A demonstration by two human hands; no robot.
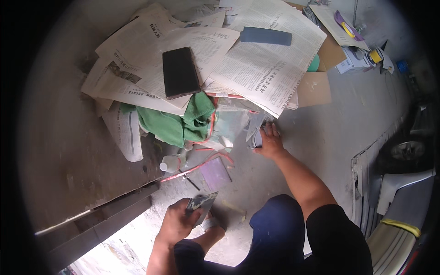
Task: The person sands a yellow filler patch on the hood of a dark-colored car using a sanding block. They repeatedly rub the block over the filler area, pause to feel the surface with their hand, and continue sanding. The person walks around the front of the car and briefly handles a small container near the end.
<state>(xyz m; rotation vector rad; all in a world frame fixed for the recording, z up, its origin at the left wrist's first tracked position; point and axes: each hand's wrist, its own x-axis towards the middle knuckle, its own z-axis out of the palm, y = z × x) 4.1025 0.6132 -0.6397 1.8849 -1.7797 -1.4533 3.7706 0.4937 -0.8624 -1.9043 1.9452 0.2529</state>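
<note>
My left hand (176, 222) is closed around a flat, dark grey scraper plate (200, 206) with pale yellowish smears on its face. Further out, my right hand (271, 143) has its fingers curled over a round, greyish can-like thing (257, 139) low by the edge of the newspaper pile. The palm and fingers hide part of it, so its exact kind is unclear. Between the hands, a purple flat sheet (215, 174) lies on the floor, with a white-capped clear bottle (172, 163) to its left.
Newspapers (270, 64) cover a heap ahead, topped by a black flat case (180, 73) and a blue-grey block (266, 36). A green cloth (169, 123) hangs at its front. Red strips (192, 168) litter the floor. Grey panels and a wheel (408, 150) stand at right.
</note>
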